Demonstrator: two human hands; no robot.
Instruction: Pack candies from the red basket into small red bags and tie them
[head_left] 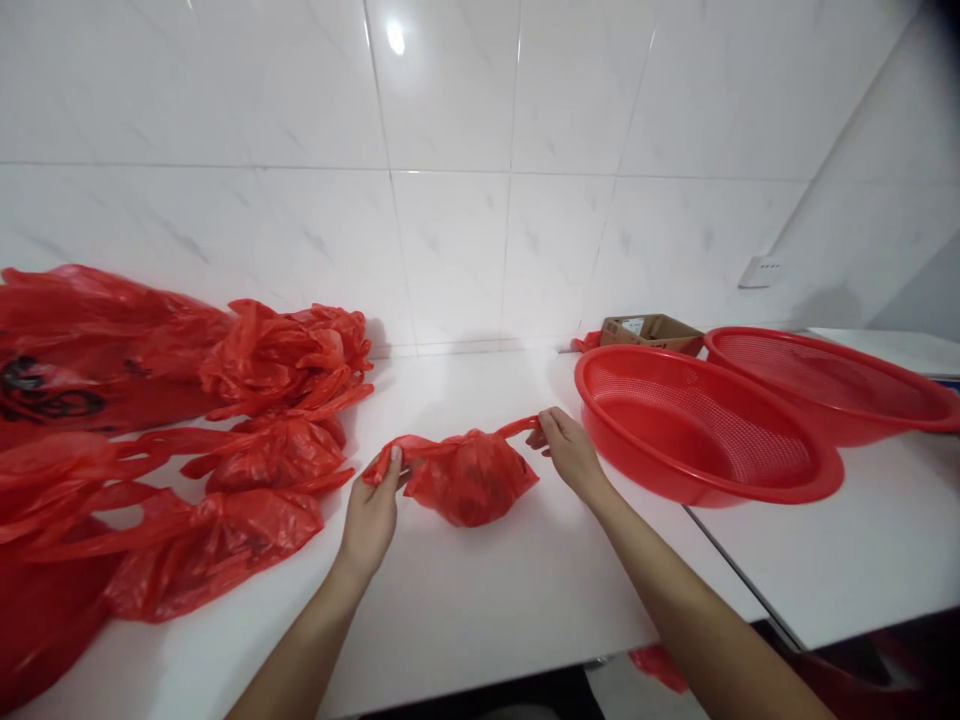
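A small red plastic bag point(474, 482) with something dark and rounded inside sits on the white table, in the middle of the head view. My left hand point(375, 510) pinches one gathered handle of it, thumb on top. On the other side, my right hand point(566, 450) grips the second handle, which is pulled out thin and taut. The bag's top is drawn together between the two hands, and its contents cannot be made out through the plastic.
Filled, tied red bags point(225, 540) and a larger red bag with black print point(97, 370) crowd the left. At right stand a red plastic basket point(709, 480), another red basket point(832, 385) and an open cardboard box point(652, 330). A tiled wall point(457, 250) closes the back.
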